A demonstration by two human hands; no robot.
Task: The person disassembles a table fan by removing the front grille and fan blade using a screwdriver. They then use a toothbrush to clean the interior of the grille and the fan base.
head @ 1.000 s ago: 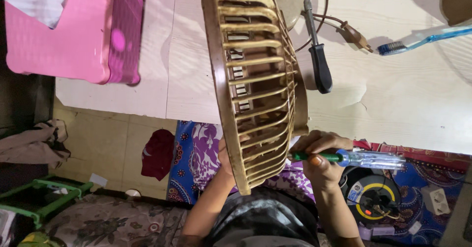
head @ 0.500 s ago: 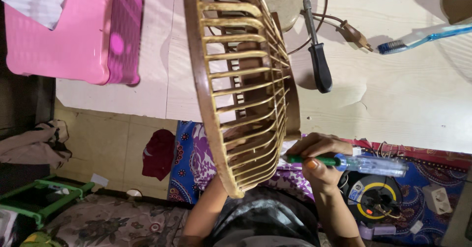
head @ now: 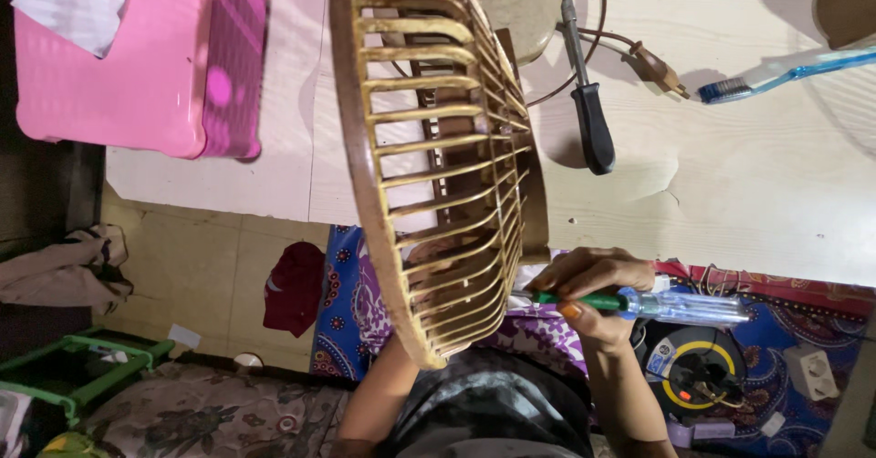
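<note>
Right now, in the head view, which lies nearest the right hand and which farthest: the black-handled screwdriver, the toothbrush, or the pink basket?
From the right hand:
1. Black-handled screwdriver, on the table just above it.
2. Toothbrush, upper right.
3. Pink basket, far upper left.

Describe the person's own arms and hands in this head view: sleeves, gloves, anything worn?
Both forearms are bare as far as the frame shows: no sleeves, gloves, watch or bands visible. The right hand has an orange-tinted thumbnail; no rings show on its fingers. The left hand is hidden behind the tan fan guard, so only its bare forearm can be seen.
</note>
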